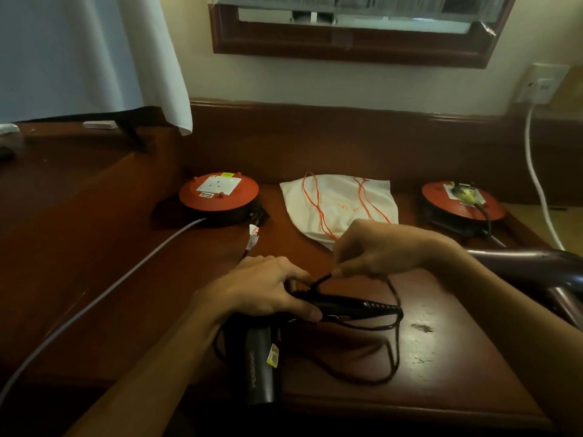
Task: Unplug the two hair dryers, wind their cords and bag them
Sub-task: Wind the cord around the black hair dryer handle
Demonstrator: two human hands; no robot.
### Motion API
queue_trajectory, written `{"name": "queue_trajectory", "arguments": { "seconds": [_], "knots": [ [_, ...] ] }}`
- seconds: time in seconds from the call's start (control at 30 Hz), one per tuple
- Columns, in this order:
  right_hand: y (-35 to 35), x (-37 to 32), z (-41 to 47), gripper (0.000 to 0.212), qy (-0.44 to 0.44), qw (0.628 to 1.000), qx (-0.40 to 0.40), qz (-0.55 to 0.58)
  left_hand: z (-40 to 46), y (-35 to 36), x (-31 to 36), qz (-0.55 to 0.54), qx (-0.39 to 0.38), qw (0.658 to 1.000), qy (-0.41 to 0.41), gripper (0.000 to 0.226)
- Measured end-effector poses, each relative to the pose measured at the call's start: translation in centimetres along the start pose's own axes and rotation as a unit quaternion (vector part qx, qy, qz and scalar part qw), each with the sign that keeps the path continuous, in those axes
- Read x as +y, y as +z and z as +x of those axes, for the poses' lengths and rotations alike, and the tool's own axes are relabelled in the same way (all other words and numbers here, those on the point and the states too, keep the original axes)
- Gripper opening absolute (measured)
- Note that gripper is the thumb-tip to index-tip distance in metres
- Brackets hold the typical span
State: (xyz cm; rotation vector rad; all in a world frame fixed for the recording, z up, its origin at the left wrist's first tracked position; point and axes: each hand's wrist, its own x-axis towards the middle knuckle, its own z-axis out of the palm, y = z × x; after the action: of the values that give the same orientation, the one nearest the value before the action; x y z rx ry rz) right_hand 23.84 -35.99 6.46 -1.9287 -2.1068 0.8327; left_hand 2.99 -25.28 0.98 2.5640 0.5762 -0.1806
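Your left hand [265, 291] grips the first dryer [315, 313], your right hand [375, 250] pinches its cord [392, 348] mid-winding; the bag [340, 203] at frame centre waits.

The scene was dim and warm-toned, lit mainly from the window [353, 14] at the top of the frame. A pale glare patch shone on the table [422, 329] at lower right. Edges bowed with wide-angle distortion, corners fell dark, and detail was soft throughout.

Two bare forearms, left hand [265, 291], right hand [381, 247], no sleeves visible
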Motion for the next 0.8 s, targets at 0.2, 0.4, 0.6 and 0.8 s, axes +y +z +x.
{"name": "queue_trajectory", "arguments": {
  "seconds": [0.2,0.4,0.6,0.8],
  "knots": [
    [1.5,-1.6,-1.8,0.026,-0.007,0.992,0.119,-0.047,0.7,-0.7,-1.1,-0.1,0.022,0.995,-0.009,0.046],
    [4.5,-2.3,-3.7,0.031,-0.075,0.988,0.061,0.12,0.7,-1.3,-4.0,-0.33,0.082,0.94,0.023,0.046],
    [7.8,0.2,-1.8,0.025,-0.08,0.986,0.082,0.121,0.3,-1.4,-4.2,-0.357,0.084,0.93,0.024,0.042],
    [7.4,2.7,0.1,0.011,-0.029,0.985,0.105,0.135,-0.2,-1.2,-3.6,-0.361,0.091,0.927,0.041,0.039]
  ]
}}
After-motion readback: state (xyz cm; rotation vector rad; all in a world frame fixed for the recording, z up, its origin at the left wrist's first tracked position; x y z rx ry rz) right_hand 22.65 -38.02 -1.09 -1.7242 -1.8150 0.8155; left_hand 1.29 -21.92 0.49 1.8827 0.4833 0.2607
